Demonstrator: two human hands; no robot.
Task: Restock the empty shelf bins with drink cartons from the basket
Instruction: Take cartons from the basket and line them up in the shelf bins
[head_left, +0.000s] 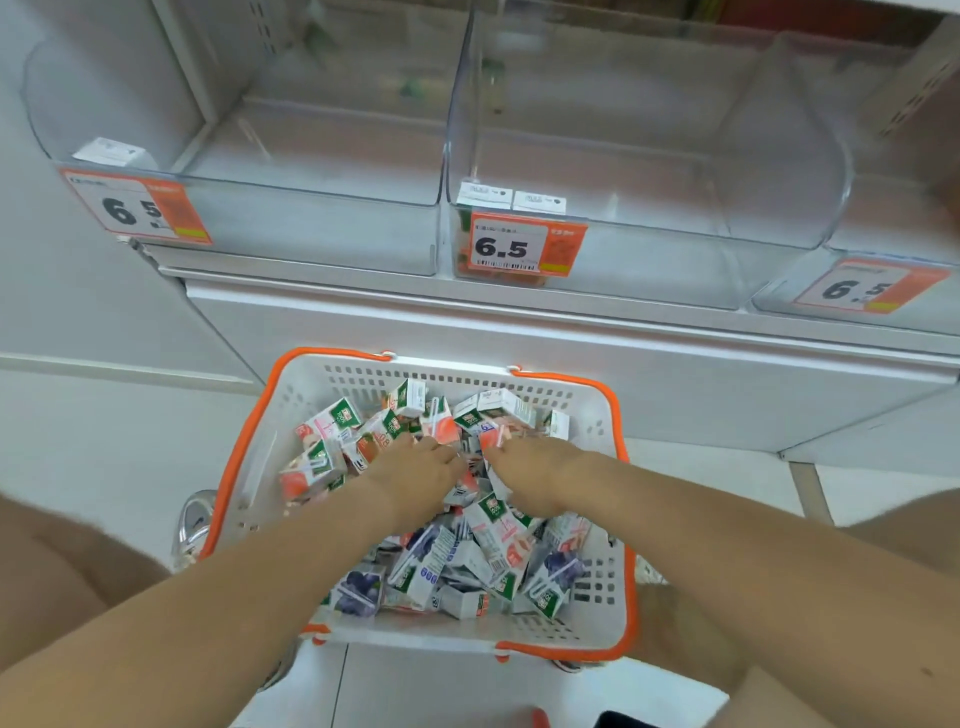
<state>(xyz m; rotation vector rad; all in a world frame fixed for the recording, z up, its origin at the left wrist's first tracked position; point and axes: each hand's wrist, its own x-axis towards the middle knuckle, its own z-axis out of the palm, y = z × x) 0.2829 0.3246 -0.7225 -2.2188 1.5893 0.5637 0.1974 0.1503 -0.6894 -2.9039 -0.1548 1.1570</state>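
A white basket (291, 395) with orange rim and handles sits on the floor below the shelf, heaped with several small drink cartons (441, 561) in peach and blueberry prints. Both my hands are down in the pile at its middle. My left hand (415, 475) lies over the cartons with its fingertips buried among them. My right hand (530, 467) reaches in beside it, fingers dug in next to a peach carton (491, 436). Whether either hand grips a carton is hidden. Above stand clear plastic shelf bins: the left bin (311, 234), the middle bin (649, 260) and a right bin (810, 306).
Orange price tags reading 6.5 hang on the bin fronts (519, 247). A white shelf ledge (571, 322) juts out just above the basket's far rim. My knees flank the basket on a white tiled floor (104, 467). A metal object (195, 519) sits left of the basket.
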